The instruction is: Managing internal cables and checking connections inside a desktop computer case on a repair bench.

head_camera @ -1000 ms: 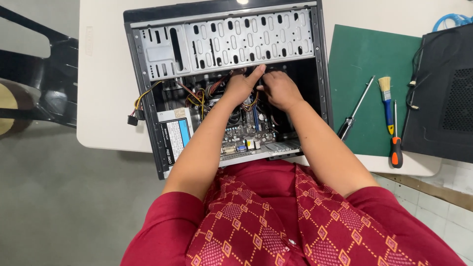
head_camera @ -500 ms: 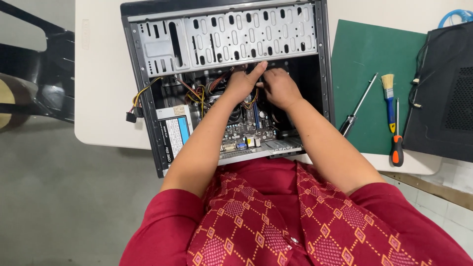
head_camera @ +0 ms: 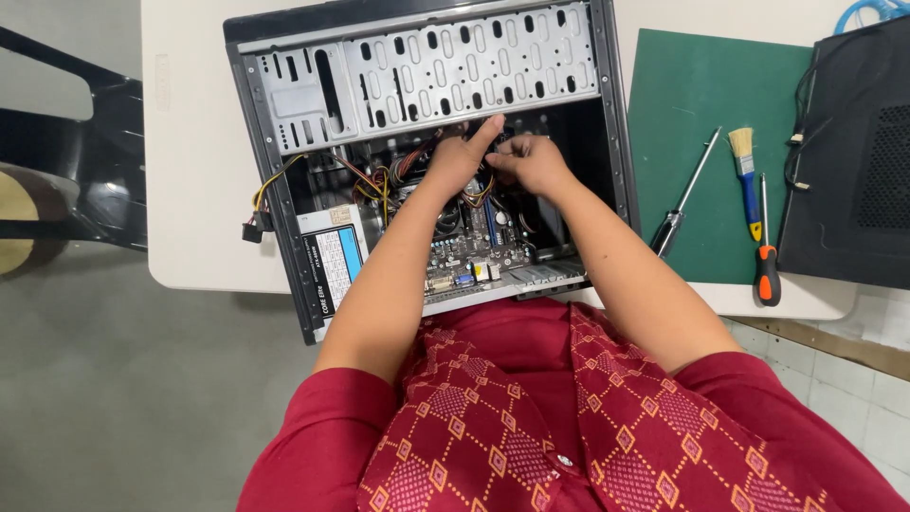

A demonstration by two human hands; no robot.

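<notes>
An open black computer case [head_camera: 284, 246] lies on its side on a white table [head_camera: 190, 190]. Inside I see a metal drive cage [head_camera: 427, 71], a motherboard [head_camera: 474, 246], a power supply [head_camera: 334, 261] and a bundle of coloured wires [head_camera: 379, 180]. My left hand [head_camera: 457, 156] reaches into the case just below the drive cage, its fingers pointing up among the wires. My right hand [head_camera: 531, 163] is right beside it, fingers curled around something small near the cables; what it pinches is hidden.
A green cutting mat [head_camera: 701, 104] lies right of the case with a long screwdriver [head_camera: 682, 194], a small brush [head_camera: 744, 180] and an orange-handled screwdriver [head_camera: 766, 256]. A black side panel [head_camera: 853, 152] lies at the far right. A dark chair [head_camera: 85, 171] stands left.
Both hands stay together inside the case below the drive cage; the left fingers have stretched slightly upward. The view has shifted a little.
</notes>
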